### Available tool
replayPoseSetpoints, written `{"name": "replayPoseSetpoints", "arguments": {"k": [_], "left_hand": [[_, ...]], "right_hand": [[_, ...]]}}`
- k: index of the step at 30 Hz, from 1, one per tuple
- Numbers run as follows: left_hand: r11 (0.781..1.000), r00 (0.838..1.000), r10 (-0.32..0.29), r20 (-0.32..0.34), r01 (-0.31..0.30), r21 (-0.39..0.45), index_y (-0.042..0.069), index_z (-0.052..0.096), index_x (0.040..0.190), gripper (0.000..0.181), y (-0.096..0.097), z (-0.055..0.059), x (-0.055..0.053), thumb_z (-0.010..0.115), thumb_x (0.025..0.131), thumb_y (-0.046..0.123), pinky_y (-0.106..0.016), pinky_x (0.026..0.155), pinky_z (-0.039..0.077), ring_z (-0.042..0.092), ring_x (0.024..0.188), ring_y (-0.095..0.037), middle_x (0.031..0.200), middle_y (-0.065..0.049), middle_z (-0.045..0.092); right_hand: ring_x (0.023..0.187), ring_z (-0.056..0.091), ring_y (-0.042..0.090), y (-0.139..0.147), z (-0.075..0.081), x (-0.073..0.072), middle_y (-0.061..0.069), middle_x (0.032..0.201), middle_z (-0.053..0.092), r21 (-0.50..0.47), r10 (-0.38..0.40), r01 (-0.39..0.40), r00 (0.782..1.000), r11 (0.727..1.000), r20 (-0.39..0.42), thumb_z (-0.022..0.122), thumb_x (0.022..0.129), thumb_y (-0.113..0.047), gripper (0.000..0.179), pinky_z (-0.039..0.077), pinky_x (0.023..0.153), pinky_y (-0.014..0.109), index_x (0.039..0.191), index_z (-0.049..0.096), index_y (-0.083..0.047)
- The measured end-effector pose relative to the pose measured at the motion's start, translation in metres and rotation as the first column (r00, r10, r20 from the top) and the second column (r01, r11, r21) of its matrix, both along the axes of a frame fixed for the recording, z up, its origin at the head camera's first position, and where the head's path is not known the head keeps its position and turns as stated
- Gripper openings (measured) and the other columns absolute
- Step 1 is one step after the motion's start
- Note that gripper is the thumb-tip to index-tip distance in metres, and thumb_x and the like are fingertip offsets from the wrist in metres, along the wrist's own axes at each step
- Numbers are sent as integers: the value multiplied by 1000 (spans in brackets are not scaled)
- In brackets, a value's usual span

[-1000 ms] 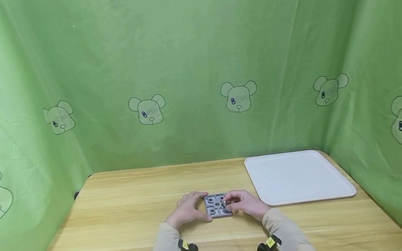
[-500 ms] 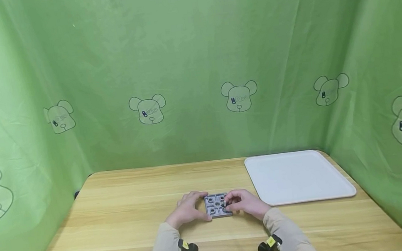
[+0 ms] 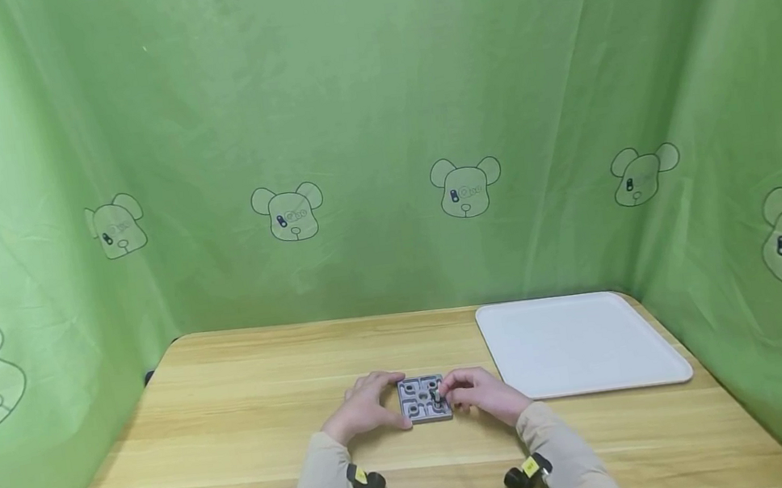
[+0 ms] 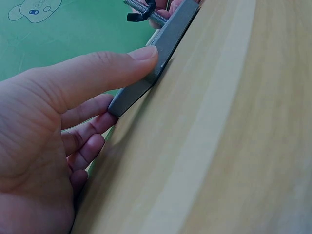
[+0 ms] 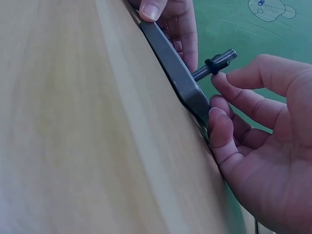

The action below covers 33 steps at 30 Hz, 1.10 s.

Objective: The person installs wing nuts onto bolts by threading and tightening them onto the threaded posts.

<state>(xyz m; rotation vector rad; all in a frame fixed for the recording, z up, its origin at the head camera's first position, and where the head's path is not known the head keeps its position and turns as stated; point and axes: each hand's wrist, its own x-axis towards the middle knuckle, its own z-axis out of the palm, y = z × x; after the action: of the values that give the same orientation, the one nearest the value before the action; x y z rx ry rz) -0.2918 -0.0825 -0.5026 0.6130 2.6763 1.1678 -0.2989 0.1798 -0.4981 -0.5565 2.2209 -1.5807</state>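
While the threaded bolt (image 5: pixel 200 74) stands upright on the right half of the square grey plate (image 3: pixel 422 413), its black wing nut (image 5: pixel 215 65) sits partway along, with thread showing above and below. That upright axis seems to be the relation that counts: the right hand (image 3: pixel 484 392) is the nearer one and lies just right of it, fingers bent toward the bolt, one fingertip at the nut's edge; whether it pinches the nut, one cannot tell. Across the plate, the left hand (image 3: pixel 362 412) grips the left side, its thumb pressed against the near edge, well apart from the bolt. The plate lies on the wooden table (image 3: pixel 252 424), and the white tray (image 3: pixel 579 343) lies beyond the right hand, farther right.
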Motion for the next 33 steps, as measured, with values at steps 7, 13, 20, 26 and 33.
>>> {"name": "replayPoseSetpoints", "arguments": {"k": [7,13,20,26,33], "left_hand": [[1000,1000,3,-3,-3,3,17,50,141,87,-1,2,0,85,63,37,-62,111,25,40,134,-32,144,-9,50],[1000,1000,1,-4,-1,5,16,50,141,87,-1,2,0,85,64,37,-61,110,25,40,133,-32,143,-9,51],[1000,1000,-1,-6,1,3,16,50,141,87,-1,1,0,84,64,37,-61,111,25,40,133,-32,144,-9,51],[1000,1000,2,-2,-2,4,16,50,141,87,-1,1,0,85,63,37,-59,110,27,40,133,-32,144,-8,51],[1000,1000,2,-3,-2,5,16,50,141,87,-1,1,1,84,63,37,-61,110,26,40,133,-32,144,-9,51]], "right_hand": [[76,54,9,-2,0,-2,4,90,62,15,-15,15,1000,1000,-9,67,84,-9,28,48,62,20,104,61,9],[74,53,10,-5,1,0,2,86,60,30,-52,53,999,998,-15,71,82,-10,28,46,59,19,102,61,7],[74,53,10,-8,1,2,0,85,60,37,-76,77,997,996,-19,72,81,-9,29,46,58,19,102,61,7],[76,53,11,-9,-1,0,1,85,60,60,-79,81,996,995,-35,74,80,-12,30,45,56,18,102,63,5],[76,51,13,-11,-3,1,0,85,58,65,-98,100,995,993,-37,74,80,-14,28,43,54,18,101,64,3]]}}
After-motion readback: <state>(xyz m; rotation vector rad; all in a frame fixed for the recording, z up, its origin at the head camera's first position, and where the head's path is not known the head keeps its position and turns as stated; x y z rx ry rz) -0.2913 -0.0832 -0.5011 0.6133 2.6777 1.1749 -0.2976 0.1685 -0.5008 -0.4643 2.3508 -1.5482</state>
